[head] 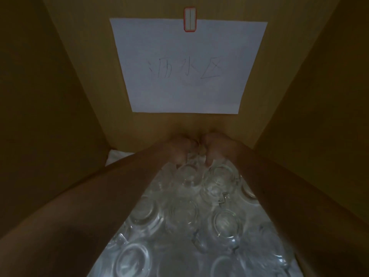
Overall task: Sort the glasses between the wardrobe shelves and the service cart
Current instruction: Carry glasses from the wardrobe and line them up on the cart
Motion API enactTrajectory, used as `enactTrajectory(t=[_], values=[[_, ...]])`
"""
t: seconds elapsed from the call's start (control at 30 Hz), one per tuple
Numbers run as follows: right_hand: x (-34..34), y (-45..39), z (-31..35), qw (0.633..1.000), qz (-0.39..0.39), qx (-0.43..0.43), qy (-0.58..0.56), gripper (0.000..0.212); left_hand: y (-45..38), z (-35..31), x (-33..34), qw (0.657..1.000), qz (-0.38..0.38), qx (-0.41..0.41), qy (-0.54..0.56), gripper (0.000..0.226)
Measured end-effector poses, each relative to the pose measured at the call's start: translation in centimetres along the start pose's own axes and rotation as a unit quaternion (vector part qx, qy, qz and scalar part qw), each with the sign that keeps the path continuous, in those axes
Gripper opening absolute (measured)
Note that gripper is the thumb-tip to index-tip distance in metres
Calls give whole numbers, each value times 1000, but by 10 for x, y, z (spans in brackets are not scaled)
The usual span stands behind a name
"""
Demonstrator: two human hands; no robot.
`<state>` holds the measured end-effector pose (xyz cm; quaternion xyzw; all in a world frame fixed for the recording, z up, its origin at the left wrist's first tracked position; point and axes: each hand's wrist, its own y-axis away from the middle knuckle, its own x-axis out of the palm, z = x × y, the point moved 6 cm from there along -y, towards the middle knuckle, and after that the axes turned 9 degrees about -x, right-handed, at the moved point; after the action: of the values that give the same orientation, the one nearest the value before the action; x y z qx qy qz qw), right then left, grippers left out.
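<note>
The glasses [189, 212] stand packed rim-down on the shelf [117, 156], filling it from near to far. Both my left hand [177, 150] and right hand [217, 148] curl over the far row, though I can't tell what each grips. I'd lift straight up, slowly, so neighbours touching don't knock.

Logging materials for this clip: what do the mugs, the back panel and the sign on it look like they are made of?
Mugs: clear glass, glossy; see-through with bright glints. Back panel: probably wood or laminate board; flat, matte yellow-brown. Sign: white paper, matte, with handwritten marks.
</note>
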<state>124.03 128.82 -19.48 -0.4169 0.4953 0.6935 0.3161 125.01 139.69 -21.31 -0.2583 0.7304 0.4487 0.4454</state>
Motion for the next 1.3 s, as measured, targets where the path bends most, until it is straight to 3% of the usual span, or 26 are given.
enactTrajectory(t=[0.27,0.37,0.57,0.67,0.77,0.87,0.97,1.17,1.3], values=[[-10,11,1,999,-45,12,-24,49,6,8,-8,999,-16,4,41,67],[-19,20,3,997,-74,18,-27,47,19,5,-12,998,-32,-15,50,74],[-35,43,9,991,-124,15,-54,74,50,-5,-33,992,-85,-14,94,84],[-46,60,14,986,-158,19,-54,77,60,-2,-47,986,-141,-4,86,63],[-58,82,20,981,-188,39,-38,93,73,-1,-63,975,-220,19,33,49],[-68,106,26,970,-231,65,-29,94,91,-5,-81,964,-266,14,7,74],[-74,131,32,952,-288,99,-21,83,117,-8,-97,958,-287,20,11,82],[-73,179,38,898,-401,165,-78,76,162,1,-102,909,-386,-18,156,78],[-58,212,41,836,-482,205,-163,81,183,7,-90,837,-420,-42,348,82]])
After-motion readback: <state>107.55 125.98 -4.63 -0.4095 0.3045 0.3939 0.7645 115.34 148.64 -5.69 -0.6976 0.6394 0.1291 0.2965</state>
